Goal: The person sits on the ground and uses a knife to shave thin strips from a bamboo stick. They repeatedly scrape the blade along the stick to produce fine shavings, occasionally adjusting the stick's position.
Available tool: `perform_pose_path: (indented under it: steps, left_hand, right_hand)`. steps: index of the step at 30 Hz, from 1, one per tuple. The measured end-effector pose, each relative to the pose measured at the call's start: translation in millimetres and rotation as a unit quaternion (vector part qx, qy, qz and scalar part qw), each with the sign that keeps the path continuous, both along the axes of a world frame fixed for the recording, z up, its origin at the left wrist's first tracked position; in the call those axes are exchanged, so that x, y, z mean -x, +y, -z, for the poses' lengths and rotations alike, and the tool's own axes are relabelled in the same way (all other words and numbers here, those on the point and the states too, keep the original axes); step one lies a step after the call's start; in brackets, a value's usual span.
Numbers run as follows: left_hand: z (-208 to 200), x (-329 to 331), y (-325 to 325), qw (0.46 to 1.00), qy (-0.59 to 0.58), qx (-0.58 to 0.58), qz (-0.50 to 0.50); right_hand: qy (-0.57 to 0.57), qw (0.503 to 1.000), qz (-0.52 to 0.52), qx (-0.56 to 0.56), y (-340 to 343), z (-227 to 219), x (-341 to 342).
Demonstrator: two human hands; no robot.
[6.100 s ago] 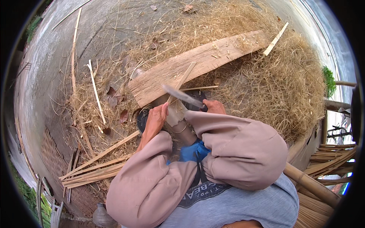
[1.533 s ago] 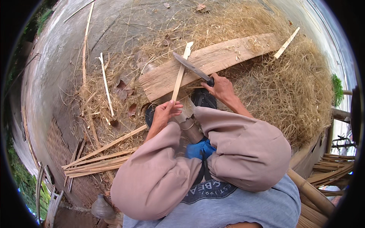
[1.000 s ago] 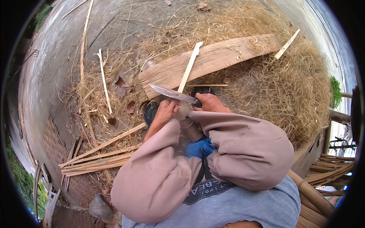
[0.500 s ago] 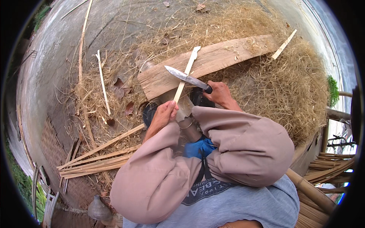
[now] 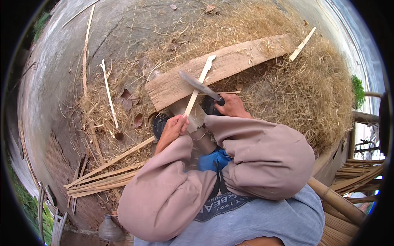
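Observation:
My left hand point(image 5: 175, 128) is closed round the lower end of a pale bamboo strip point(image 5: 193, 99). The strip slants up and away over a wooden plank point(image 5: 172, 85), and its far end is cut into a notched shape. My right hand point(image 5: 234, 106) grips the dark handle of a knife point(image 5: 200, 85). Its blade, smeared by motion, crosses the strip at about mid-length and points up to the left. By the handle, a thin light sliver point(image 5: 230, 92) sticks out to the right. The plank lies at a slant in front of my knees.
Curly shavings point(image 5: 316, 98) are heaped to the right. A loose strip point(image 5: 302, 44) lies on them, and another pale strip point(image 5: 109, 94) lies on the left. A bundle of strips point(image 5: 102, 180) rests beside my left knee. A bamboo pole point(image 5: 336, 201) is at the lower right.
The blade now looks blurred, and my right hand has shifted slightly left and down. The thin sliver beside the knife handle now shows. The whole view has shifted a little.

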State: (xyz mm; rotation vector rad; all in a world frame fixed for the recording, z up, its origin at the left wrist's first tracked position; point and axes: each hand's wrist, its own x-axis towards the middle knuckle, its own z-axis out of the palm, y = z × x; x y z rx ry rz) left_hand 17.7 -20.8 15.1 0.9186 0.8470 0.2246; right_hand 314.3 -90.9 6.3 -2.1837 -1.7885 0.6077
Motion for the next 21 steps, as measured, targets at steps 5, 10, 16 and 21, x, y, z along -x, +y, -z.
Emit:
perform_pose_path:
  steps: [5, 10, 16, 21]
  left_hand:
    - [6, 3, -4, 1.000, 0.006, 0.003, 0.000]
    - [9, 3, -10, 1.000, 0.018, -0.019, 0.009]
    - [10, 5, -6, 1.000, 0.023, -0.013, 0.012]
    - [5, -2, -3, 1.000, 0.015, -0.014, 0.011]
  right_hand:
    - [-0.025, 0.998, 0.057, -0.009, 4, 5, -18]
    - [-0.016, 0.999, -0.037, -0.012, -10, 0, -12]
    - [0.005, 0.998, 0.036, -0.056, -6, 4, -12]
    - [0.014, 0.994, 0.099, -0.032, -5, 12, -16]
